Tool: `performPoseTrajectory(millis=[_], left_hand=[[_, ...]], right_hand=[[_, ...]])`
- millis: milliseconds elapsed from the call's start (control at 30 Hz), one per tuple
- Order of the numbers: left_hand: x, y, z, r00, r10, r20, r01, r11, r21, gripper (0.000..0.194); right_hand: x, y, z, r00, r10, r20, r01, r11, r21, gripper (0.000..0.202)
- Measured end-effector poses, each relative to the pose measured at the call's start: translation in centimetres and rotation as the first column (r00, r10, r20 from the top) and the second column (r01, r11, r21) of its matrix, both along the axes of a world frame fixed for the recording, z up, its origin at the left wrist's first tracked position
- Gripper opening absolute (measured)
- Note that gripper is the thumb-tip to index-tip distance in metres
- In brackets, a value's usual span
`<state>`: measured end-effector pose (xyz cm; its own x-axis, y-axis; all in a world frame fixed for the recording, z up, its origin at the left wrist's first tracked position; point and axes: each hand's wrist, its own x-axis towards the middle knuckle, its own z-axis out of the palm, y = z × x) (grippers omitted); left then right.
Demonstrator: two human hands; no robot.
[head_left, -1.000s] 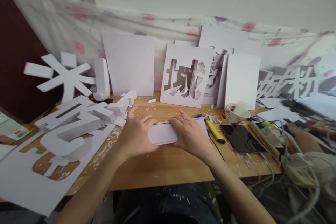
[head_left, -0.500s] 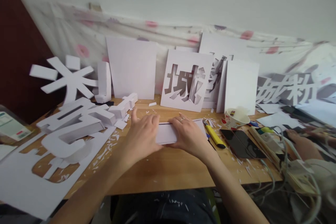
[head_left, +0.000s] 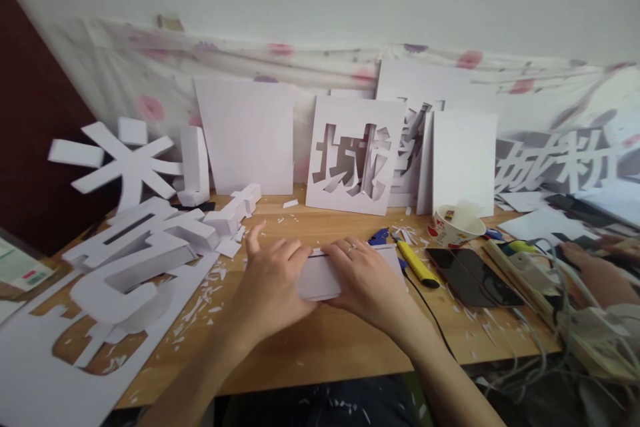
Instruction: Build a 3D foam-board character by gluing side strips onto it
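Note:
A white foam board strip (head_left: 318, 278) with a raised edge lies across the wooden table in front of me. My left hand (head_left: 277, 277) grips its left part, fingers over the far edge and thumb at the near side. On the right part, my right hand (head_left: 361, 278), with a ring on one finger, holds it the same way. Much of the strip is hidden under both hands. Right of it lie a yellow utility knife (head_left: 418, 264) and a blue tool (head_left: 379, 237), partly covered, with a black cord running toward me.
White cut-out letters (head_left: 129, 163) are heaped at the left on a cut sheet. A board with a cut-out character (head_left: 398, 121) leans at the back. A paper cup (head_left: 454, 227), a phone (head_left: 473, 278) and a power strip (head_left: 530, 280) stand right. Another person's hand (head_left: 600, 273) works there.
The view has shifted a little, and more of the blue tool and its cord shows beside the strip. Both hands keep their hold on the strip.

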<state>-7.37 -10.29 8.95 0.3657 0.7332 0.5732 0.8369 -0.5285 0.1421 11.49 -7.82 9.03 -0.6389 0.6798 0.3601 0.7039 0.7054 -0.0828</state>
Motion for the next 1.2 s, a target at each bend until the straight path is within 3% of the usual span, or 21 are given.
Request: performPoseTrajectory(millis=[100, 200, 333, 467, 567, 767, 1033, 1200], left_hand=[[-0.3, 0.0, -0.5, 0.999, -0.041, 0.021, 0.040, 0.997, 0.060, 0.033], [-0.8, 0.0, -1.3, 0.989, -0.117, 0.088, 0.108, 0.989, 0.101, 0.053], [-1.0, -0.3, -1.9, 0.983, -0.106, 0.149, 0.100, 0.994, 0.046, 0.080], [-0.9, -0.8, -2.1, 0.981, -0.097, 0.166, 0.094, 0.995, 0.027, 0.089], [-0.7, -1.1, -2.4, 0.983, -0.089, 0.160, 0.079, 0.995, 0.068, 0.081], [-0.4, -1.5, -2.9, 0.987, -0.126, 0.096, 0.110, 0.982, 0.154, 0.041], [-0.6, -2.8, -4.0, 0.991, -0.122, 0.058, 0.112, 0.982, 0.154, 0.042], [-0.4, -2.5, -3.4, 0.989, -0.128, 0.079, 0.112, 0.976, 0.186, 0.037]], right_hand=[[-0.1, -0.3, 0.2, 1.000, 0.000, 0.015, 0.000, 1.000, -0.014, 0.047], [-0.2, -0.6, 0.2, 1.000, -0.012, 0.014, 0.012, 1.000, -0.007, 0.053], [-0.3, -1.0, -0.3, 0.999, -0.050, -0.001, 0.050, 0.995, 0.088, 0.067], [-0.2, -1.6, -0.9, 0.999, -0.038, -0.024, 0.042, 0.981, 0.189, 0.070], [0.0, -2.1, -1.4, 0.999, -0.034, -0.031, 0.040, 0.980, 0.196, 0.070], [0.5, -2.7, -2.4, 0.995, -0.003, -0.096, 0.017, 0.988, 0.152, 0.055], [0.5, -4.1, -3.4, 0.994, -0.023, -0.111, 0.042, 0.984, 0.174, 0.055], [0.6, -3.9, -3.3, 0.995, -0.008, -0.104, 0.025, 0.987, 0.160, 0.057]])
